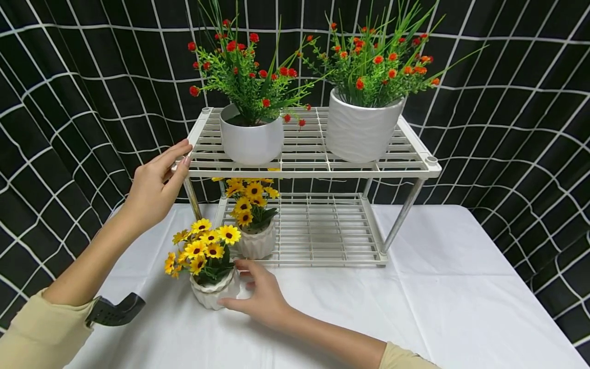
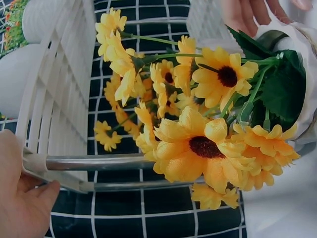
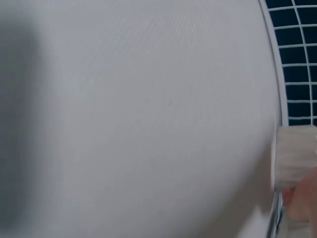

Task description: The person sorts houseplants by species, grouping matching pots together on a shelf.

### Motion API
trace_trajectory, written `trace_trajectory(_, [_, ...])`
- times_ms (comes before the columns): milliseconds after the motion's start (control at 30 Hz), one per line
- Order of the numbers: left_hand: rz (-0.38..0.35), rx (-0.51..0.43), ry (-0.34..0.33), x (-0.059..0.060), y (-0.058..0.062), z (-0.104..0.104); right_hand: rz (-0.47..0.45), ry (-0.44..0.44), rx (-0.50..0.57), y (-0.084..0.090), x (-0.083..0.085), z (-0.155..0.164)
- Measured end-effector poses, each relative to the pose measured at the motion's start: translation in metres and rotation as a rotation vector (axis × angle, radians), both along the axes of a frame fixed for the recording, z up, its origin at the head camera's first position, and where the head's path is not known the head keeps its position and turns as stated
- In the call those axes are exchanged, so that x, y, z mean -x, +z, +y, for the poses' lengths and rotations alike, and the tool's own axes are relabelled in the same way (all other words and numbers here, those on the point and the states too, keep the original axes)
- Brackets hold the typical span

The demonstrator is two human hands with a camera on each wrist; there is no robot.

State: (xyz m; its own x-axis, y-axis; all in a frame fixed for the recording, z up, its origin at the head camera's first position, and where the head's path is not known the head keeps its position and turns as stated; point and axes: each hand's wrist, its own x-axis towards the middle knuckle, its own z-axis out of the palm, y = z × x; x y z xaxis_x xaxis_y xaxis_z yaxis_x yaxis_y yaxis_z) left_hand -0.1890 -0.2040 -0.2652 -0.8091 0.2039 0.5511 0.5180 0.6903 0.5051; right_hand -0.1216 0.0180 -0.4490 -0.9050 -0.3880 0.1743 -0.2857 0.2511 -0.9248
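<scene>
- Rack (image 1: 420, 160): two big white pots stand on its top shelf; one sunflower pot (image 1: 256, 241) stands on its bottom shelf.
- Your right hand (image 1: 260, 295) cups a second sunflower pot (image 1: 213, 293) on the table just in front of the rack's left end; by this view, that pot is not yet shelved.
- Your left hand (image 1: 156, 184), fingers straight, rests on the rack's top left corner.

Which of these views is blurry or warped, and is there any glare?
Head view: sharp and evenly lit, no glare, though the grid backdrop bows at the edges. Left wrist: yellow flowers soft up close. Right wrist: mostly blurred white tablecloth.
</scene>
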Motion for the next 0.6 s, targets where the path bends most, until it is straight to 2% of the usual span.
trace_trajectory(333, [-0.018, -0.012, 0.001, -0.001, 0.0, 0.0, 0.006, -0.068, 0.069, -0.008, -0.001, -0.019])
trace_trajectory(600, [-0.026, -0.016, 0.004, -0.002, 0.001, 0.001, 0.029, -0.131, 0.063, -0.008, -0.004, -0.03])
